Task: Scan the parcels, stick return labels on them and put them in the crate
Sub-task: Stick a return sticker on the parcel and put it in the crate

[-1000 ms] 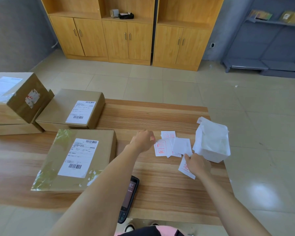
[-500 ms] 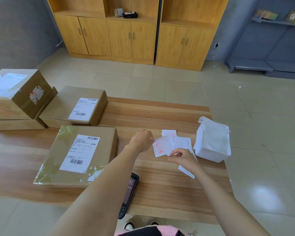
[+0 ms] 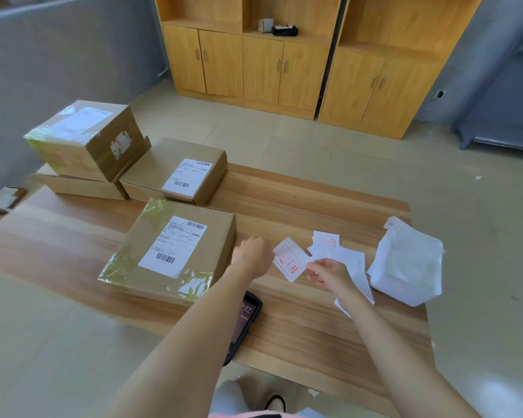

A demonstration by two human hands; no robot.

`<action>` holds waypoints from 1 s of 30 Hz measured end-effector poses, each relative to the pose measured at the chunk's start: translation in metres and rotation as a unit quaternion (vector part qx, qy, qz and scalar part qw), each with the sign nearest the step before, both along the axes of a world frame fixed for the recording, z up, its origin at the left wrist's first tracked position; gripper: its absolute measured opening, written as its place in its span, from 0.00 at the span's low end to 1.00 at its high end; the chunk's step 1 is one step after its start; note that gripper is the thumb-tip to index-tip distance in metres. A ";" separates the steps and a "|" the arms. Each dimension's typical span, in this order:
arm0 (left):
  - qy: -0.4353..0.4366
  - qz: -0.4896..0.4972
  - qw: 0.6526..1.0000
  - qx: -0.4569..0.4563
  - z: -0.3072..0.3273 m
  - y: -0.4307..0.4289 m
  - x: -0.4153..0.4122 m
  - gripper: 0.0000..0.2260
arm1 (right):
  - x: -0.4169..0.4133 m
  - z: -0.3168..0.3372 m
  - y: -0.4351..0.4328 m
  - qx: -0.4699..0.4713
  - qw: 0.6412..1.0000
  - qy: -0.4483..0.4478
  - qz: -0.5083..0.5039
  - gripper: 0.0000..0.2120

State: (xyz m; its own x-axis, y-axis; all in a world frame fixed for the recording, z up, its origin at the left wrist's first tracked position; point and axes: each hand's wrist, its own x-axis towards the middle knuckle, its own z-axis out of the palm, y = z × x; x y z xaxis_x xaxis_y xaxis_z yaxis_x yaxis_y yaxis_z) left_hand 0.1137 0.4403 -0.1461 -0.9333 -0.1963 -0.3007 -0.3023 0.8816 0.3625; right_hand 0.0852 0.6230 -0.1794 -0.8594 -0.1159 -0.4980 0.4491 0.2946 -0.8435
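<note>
Gripped between both hands is one red-printed return label (image 3: 289, 262). Its left edge is taken by the left hand (image 3: 252, 256), whose fingers are curled out of sight behind the knuckles, and its right corner is pinched by the right hand (image 3: 329, 274). Neither grip is released.

Everything is carried by the wooden tabletop (image 3: 299, 333). At its far left a taped carton (image 3: 85, 137) is stacked on a flat carton (image 3: 82, 186), with a rear parcel (image 3: 175, 173) just beside them. Nearest the person a front parcel (image 3: 169, 251) lies flat, shipping label up, just left of the left hand. A white bag (image 3: 405, 267) stands at the right end. A handheld scanner (image 3: 245, 324) lies at the near edge, partly hidden under the left forearm. A second return label (image 3: 326, 241) and blank white slips (image 3: 352, 260) lie between the hands and the bag. No crate is in view.

The labelling step is judged to be in hand. Whether a backing is being peeled cannot be told. No red label is seen on the front parcel, so it is judged unlabelled. Next, the held label would need to be carried left to that parcel, laid on bare cardboard clear of the barcode, and pressed flat from one edge.
</note>
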 end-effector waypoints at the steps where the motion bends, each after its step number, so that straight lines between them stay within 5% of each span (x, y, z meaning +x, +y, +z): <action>1: -0.001 0.012 1.000 0.001 -0.001 -0.004 0.004 0.12 | 0.001 0.001 -0.006 -0.003 1.000 -0.003 0.003 0.02; 15: -0.002 0.075 0.997 0.023 0.000 -0.081 0.044 0.10 | 0.015 0.003 -0.101 -0.022 1.000 0.007 0.011 0.03; 30: -0.117 -0.038 0.989 0.076 -0.022 -0.198 0.074 0.07 | 0.067 -0.031 -0.210 0.039 0.998 0.003 -0.056 0.01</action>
